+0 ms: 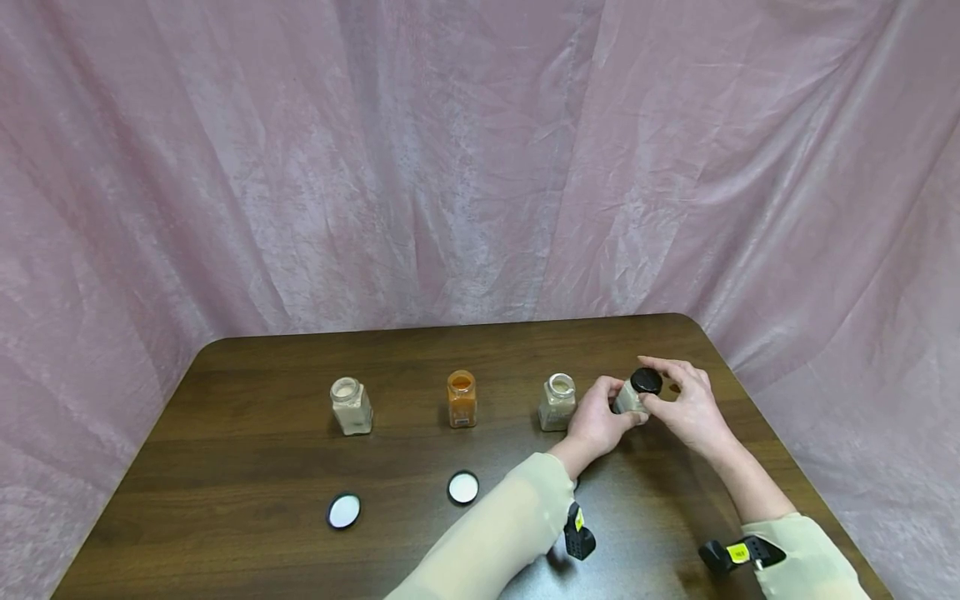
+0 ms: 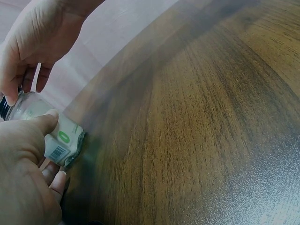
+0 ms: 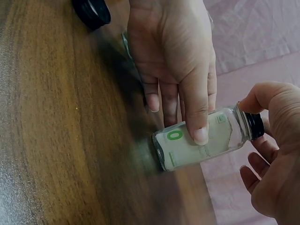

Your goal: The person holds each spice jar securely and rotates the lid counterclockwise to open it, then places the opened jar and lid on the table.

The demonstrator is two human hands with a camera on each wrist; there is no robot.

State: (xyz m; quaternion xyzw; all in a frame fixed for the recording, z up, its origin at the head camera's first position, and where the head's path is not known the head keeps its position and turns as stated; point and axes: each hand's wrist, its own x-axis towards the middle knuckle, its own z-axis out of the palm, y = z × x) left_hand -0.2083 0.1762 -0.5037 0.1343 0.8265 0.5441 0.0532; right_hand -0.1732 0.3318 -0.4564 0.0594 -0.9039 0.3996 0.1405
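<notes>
A clear glass jar of pale powder, with a green-printed label, stands tilted at the right side of the table. My left hand grips its body, the thumb across the near face in the right wrist view. A black screw lid sits on the jar's mouth. My right hand holds this lid between thumb and fingers. The base of the jar is close over the tabletop in the left wrist view. Part of the lid is hidden behind the right fingers.
Left of the hands stand three lidless jars: one with pale powder, one with orange powder, another pale one. Two lids lie white side up nearer the front. A black lid shows in the right wrist view. Pink curtain hangs behind the table.
</notes>
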